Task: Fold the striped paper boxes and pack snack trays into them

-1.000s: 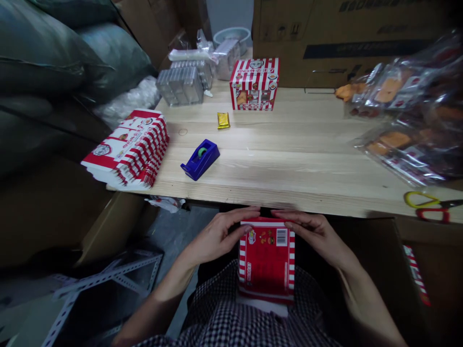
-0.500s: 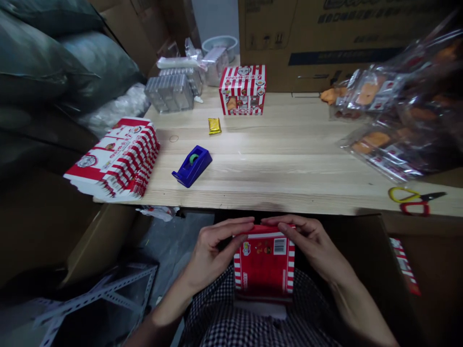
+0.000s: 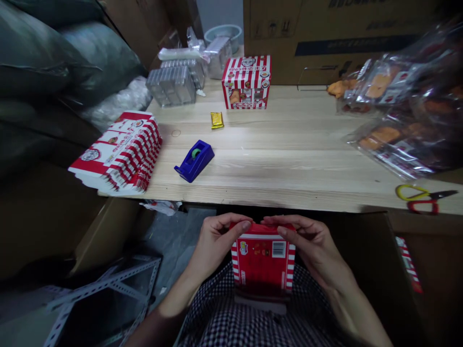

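Note:
A red carton (image 3: pixel 263 265) with striped red-and-white side edges and a barcode stands in front of my body, below the table's near edge. My left hand (image 3: pixel 220 241) grips its upper left corner, thumb on the near face and fingers behind. Its upper right corner is held the same way by my right hand (image 3: pixel 307 241). Both hands are closed on the top edge, where a red flap shows between them. A white flap (image 3: pixel 260 304) hangs at the carton's lower end. The far side of the carton is hidden.
On the table (image 3: pixel 267 178) are a stack of flat cartons (image 3: pixel 119 149), a blue tape dispenser (image 3: pixel 195 161), a gold packet (image 3: pixel 217 120), an assembled striped box (image 3: pixel 246 83) and clear plastic trays (image 3: pixel 171 86). Bagged orange items (image 3: pixel 383 135) and scissors (image 3: pixel 427 196) lie at right.
My left thumb has shifted up to the carton's top edge. The carton stays between both hands. The whole view has shifted slightly.

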The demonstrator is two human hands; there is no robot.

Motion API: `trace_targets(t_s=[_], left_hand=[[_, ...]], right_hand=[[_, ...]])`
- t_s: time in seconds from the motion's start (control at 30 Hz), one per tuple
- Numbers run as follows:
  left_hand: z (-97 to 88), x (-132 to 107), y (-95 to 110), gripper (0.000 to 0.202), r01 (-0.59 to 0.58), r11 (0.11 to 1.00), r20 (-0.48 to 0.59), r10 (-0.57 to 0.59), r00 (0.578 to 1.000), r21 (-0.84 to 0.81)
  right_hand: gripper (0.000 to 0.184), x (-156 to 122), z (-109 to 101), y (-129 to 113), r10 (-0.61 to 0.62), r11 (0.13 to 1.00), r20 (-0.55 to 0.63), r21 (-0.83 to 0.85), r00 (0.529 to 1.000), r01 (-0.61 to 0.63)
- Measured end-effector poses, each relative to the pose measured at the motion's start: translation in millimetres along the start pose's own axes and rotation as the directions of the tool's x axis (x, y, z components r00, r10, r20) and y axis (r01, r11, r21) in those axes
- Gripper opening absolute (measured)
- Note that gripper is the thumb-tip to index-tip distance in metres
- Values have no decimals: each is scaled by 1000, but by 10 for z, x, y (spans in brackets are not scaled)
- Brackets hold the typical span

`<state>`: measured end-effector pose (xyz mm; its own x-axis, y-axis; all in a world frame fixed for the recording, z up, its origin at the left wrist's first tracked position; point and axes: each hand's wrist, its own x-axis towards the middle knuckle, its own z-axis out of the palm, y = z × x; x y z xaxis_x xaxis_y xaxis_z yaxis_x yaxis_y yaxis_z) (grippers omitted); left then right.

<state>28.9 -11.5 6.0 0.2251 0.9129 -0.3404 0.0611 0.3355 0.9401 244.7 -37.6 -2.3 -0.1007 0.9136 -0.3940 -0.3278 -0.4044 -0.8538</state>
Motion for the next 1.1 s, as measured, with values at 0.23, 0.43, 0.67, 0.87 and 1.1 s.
trace_targets(t_s=[0.23, 0.43, 0.67, 0.87, 1.1], left_hand=[[-116, 82, 156, 28, -104, 968, 296, 33, 955, 227], [-114, 60, 218, 29, -132, 926, 304, 19, 952, 355], [-127, 62, 350, 29, -258, 883, 443, 64, 894, 393], [-141, 41, 374, 29, -301, 843, 447, 82, 891, 445], [-90, 108, 508, 40, -311, 832, 542, 14, 840, 460]], right_hand=[[34, -3, 98, -81, -33, 992, 49, -119, 998, 39], [31, -5, 98, -8, -14, 995, -60, -96, 998, 9], [47, -124, 117, -6, 81, 996, -94, 48, 992, -77], [46, -159, 115, 12, 91, 993, -114, 85, 989, -81], [40, -177, 204, 14, -21, 999, -93, 30, 995, 24]])
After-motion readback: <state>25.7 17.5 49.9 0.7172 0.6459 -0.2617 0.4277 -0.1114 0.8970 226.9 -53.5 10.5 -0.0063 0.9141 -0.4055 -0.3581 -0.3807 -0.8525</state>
